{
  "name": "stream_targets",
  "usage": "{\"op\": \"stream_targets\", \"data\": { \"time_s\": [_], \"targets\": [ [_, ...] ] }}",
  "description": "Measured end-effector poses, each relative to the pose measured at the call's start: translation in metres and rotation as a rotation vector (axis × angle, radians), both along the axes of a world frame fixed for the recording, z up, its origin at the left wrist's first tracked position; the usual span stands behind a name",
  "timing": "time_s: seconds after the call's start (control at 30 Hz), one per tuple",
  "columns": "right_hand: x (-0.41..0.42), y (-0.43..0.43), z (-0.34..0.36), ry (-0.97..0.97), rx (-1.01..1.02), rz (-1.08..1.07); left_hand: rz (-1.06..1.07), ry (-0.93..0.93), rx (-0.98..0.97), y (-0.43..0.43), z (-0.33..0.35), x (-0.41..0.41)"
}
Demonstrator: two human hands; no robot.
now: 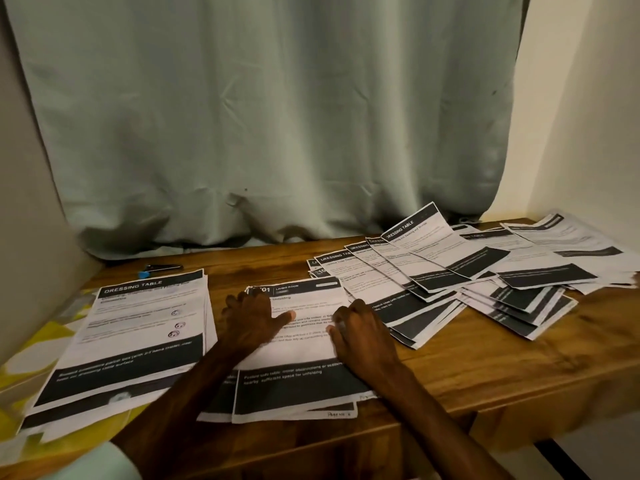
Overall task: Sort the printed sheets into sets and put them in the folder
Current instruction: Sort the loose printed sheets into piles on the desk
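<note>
Left hand lies flat, grip spread, on the Living Room stack; right hand rests curled at that stack's right edge, grip state indeterminable; Dressing Table stack lies left of it

Both forearms bare from frame edge to wrist. Left hand and right hand bare. Pale mint fabric beside the left elbow, possibly clothing, unclear.

Pale green curtain behind wooden table, cream wall at rt.
</note>
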State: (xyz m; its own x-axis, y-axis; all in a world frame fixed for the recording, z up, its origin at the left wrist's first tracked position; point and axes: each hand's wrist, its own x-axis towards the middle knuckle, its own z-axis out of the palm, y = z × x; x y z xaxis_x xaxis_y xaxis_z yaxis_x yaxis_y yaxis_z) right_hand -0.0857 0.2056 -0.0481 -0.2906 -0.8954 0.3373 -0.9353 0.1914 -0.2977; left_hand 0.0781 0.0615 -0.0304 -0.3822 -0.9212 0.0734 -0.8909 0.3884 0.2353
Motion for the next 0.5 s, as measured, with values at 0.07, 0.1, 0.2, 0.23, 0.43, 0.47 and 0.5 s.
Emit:
{"op": "stream_targets", "data": {
  "time_s": [0.07, 0.1, 0.2, 0.23, 0.43, 0.47, 0.5],
  "targets": [
    [0.004, 0.000, -0.004, 0.022, -0.001, -0.007, 0.012, 0.011, 0.004, -0.009, -0.004, 0.002],
    [0.007, -0.001, -0.005, 0.026, 0.003, -0.004, 0.016, 0.027, 0.019, -0.013, -0.004, 0.003],
    [0.014, -0.003, -0.008, 0.015, 0.014, 0.023, 0.010, 0.018, 0.005, -0.036, -0.015, 0.008],
    [0.015, -0.003, -0.009, 0.015, 0.006, 0.026, 0.007, 0.014, 0.007, -0.039, -0.016, 0.008],
    [0.007, -0.008, -0.009, -0.002, -0.009, 0.061, -0.115, -0.005, -0.093, -0.021, -0.001, -0.019],
    [0.003, -0.009, -0.006, -0.019, -0.011, 0.085, -0.159, -0.009, -0.123, -0.017, 0.001, -0.029],
    [-0.002, -0.010, -0.002, -0.068, -0.016, 0.110, -0.213, -0.013, -0.145, -0.012, 0.006, -0.038]
  ]
}}
